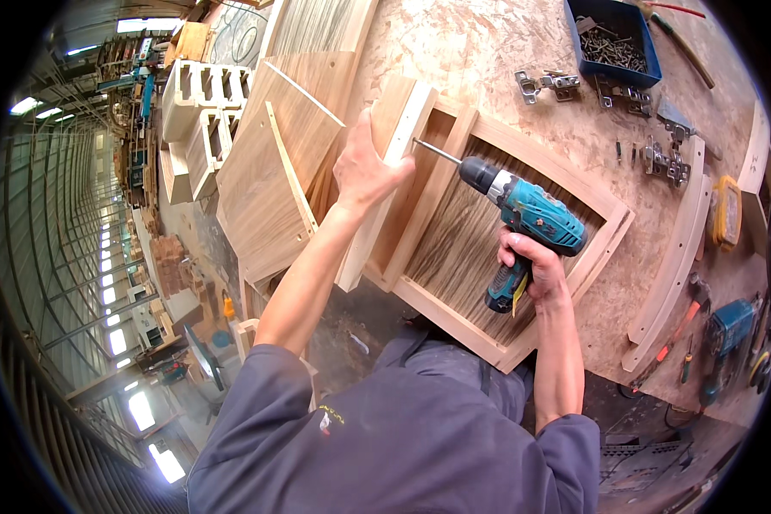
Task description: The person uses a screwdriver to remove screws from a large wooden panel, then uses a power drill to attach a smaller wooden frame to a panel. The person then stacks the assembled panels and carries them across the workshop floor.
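My right hand (535, 261) grips the handle of a teal and black cordless drill (544, 218). The drill's long thin bit points left, its tip at or very near the pale edge of a wooden board (385, 197). My left hand (370, 167) is wrapped over that board and holds it, thumb on the drill side; some fingers are hidden behind the wood. The board stands along the left end of a wooden frame panel (480, 128) with a dark-grained inset (454, 248). This panel lies partly over the workbench edge, close to my lap.
A blue bin (651, 51) of screws, metal hinges (561, 84) and a hammer (690, 56) lie on the workbench (480, 43). Curved wooden strips (672, 257), a yellow case (726, 214) and a blue power tool (732, 325) are at right. Wooden panels (283, 154) lean at left.
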`<action>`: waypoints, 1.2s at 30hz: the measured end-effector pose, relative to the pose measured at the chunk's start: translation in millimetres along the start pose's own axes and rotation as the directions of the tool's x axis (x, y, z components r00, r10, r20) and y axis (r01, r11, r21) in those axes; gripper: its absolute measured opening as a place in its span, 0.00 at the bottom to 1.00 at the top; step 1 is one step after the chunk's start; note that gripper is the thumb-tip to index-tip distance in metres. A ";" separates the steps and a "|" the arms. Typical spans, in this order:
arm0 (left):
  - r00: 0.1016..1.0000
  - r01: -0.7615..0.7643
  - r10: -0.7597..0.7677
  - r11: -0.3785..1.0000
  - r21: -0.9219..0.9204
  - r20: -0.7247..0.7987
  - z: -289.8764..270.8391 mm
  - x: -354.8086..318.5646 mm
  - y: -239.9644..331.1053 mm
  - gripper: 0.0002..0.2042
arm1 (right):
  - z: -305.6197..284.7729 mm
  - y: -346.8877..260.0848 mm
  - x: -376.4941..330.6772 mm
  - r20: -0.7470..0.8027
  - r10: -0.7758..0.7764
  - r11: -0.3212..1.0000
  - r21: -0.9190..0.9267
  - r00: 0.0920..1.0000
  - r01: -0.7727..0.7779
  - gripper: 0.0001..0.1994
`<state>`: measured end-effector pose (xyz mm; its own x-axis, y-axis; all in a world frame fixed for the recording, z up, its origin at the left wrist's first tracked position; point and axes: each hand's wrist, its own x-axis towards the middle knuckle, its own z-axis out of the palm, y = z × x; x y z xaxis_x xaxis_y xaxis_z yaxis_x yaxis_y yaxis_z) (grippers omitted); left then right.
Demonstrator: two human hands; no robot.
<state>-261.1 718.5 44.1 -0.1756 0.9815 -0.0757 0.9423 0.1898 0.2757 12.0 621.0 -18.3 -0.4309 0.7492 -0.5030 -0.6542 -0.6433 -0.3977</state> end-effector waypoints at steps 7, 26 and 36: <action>0.977 -0.180 0.179 0.984 0.006 -0.118 5.3 -2.0 -5.6 0.45 | -2.5 0.4 -6.1 -0.012 -0.014 1.000 -0.011 1.000 0.014 0.18; 0.705 -0.632 0.566 0.775 -0.015 -0.428 -32.0 -35.3 -10.3 0.07 | -11.1 22.0 -115.4 -0.072 0.023 0.995 0.100 0.997 -0.016 0.28; 0.911 0.351 -0.413 0.792 -0.499 -0.015 -31.9 -130.7 -133.3 0.12 | 18.0 129.7 -117.6 0.050 0.273 0.948 0.155 0.961 -0.277 0.21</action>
<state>-372.9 565.6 47.8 -0.5532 0.8159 -0.1685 0.5427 0.5064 0.6702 -33.3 452.3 3.1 -0.6236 0.5523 -0.5532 -0.5974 -0.7932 -0.1185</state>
